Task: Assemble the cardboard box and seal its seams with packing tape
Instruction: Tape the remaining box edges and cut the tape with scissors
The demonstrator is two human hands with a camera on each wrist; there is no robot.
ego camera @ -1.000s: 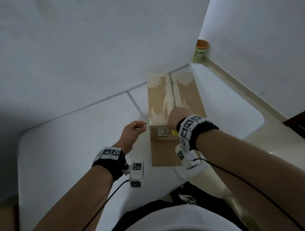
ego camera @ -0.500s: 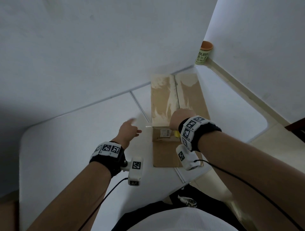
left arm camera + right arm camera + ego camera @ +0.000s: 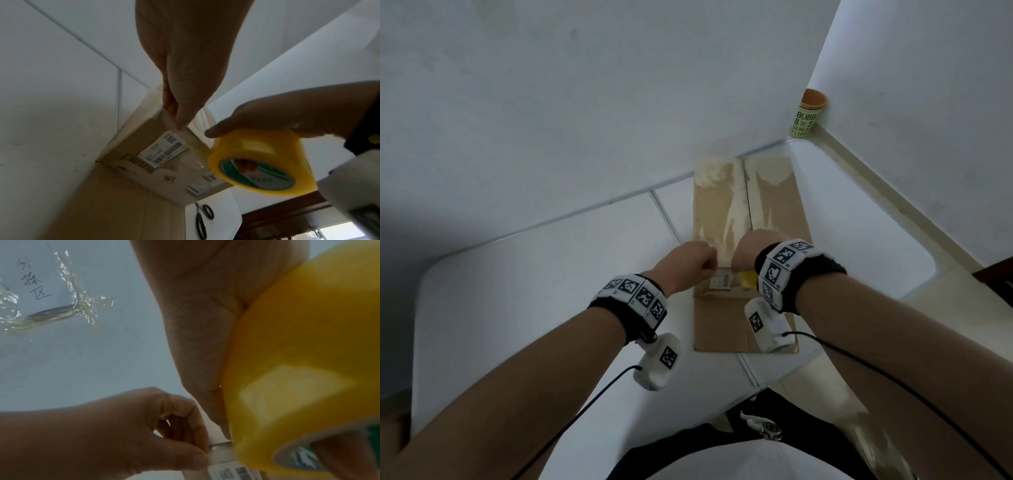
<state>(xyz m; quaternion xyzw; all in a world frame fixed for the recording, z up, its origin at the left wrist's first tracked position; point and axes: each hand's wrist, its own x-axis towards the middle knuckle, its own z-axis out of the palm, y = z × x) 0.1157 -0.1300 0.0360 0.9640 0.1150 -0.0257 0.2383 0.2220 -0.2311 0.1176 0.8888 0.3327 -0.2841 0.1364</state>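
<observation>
A long brown cardboard box [image 3: 717, 209] lies on the white table, its top flaps closed and glossy with tape. Its near end flap [image 3: 722, 325] lies flat on the table. My left hand [image 3: 695, 260] is at the box's near top edge, fingers curled, with the thumb [image 3: 180, 116] holding a clear tape strip [image 3: 193, 146] against the cardboard just above a white barcode label [image 3: 164, 151]. Just to its right, my right hand [image 3: 755, 245] grips a yellow tape roll [image 3: 259, 162] close to the box's end face, fingers through its core.
Black-handled scissors [image 3: 203, 219] lie on the table [image 3: 551, 291] right of the box. A printed paper cup [image 3: 808, 114] stands in the far corner. Crumpled clear tape [image 3: 68, 311] and a handwritten paper [image 3: 35, 280] lie left of the hands. Walls close behind.
My left hand has moved right from the table beside the box to the box's near top edge, with the tape end. The right hand has stayed at the box with the roll.
</observation>
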